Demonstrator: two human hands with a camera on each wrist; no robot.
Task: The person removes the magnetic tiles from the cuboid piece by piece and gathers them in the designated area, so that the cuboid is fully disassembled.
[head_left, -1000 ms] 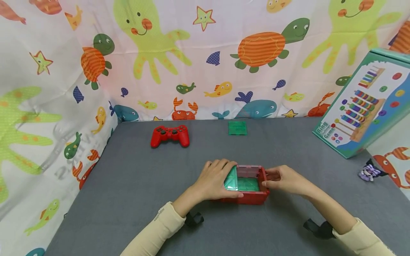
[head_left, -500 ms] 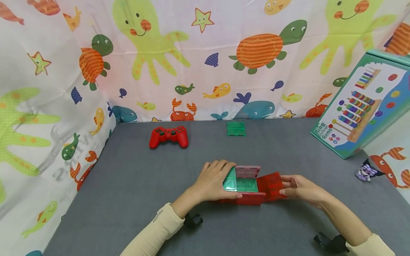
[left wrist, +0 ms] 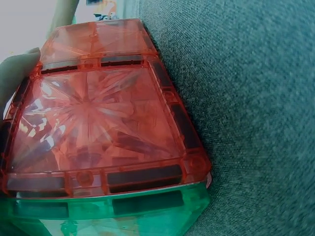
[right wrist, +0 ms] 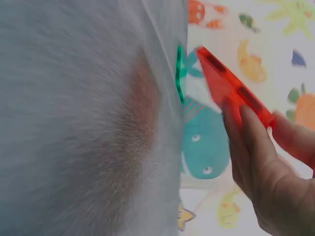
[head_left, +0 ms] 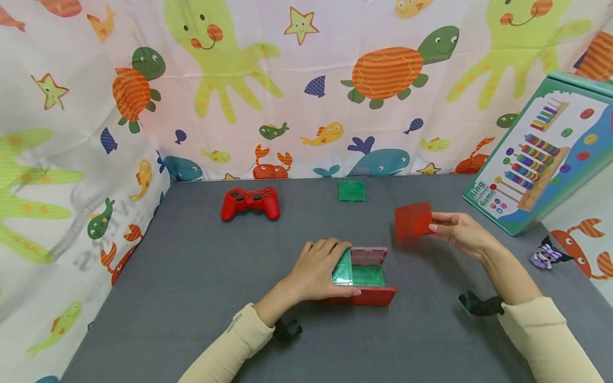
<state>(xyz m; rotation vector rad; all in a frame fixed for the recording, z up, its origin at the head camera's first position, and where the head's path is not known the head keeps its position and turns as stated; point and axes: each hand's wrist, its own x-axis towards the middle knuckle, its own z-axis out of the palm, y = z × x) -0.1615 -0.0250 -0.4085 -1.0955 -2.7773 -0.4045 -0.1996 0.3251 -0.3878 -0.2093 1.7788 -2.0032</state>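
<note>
In the head view my left hand (head_left: pixel 321 271) lies across the left part of a low box of translucent magnetic tiles, its thumb along the front wall and its fingers over the top. The box has red front tiles (head_left: pixel 371 296), a pinkish back tile (head_left: pixel 369 256), green tiles on its floor (head_left: pixel 367 275) and a green top tile (head_left: pixel 342 270). Its right end is open. Close up in the left wrist view, a red square wall tile (left wrist: pixel 93 118) meets a green end tile (left wrist: pixel 103 211). My right hand (head_left: pixel 460 231) pinches a red square magnetic tile (head_left: pixel 413 219) in the air above the table.
A green square tile (head_left: pixel 351 191) lies at the back of the grey table (head_left: pixel 201 298). A red game controller (head_left: pixel 250 204) is back left. To the right stand a large ring game box (head_left: pixel 541 154) and a small dark-and-purple figurine (head_left: pixel 548 254).
My right hand has pulled the red tile off the box's right end and carried it back and up to the right. The left hand stays in place on the box.
</note>
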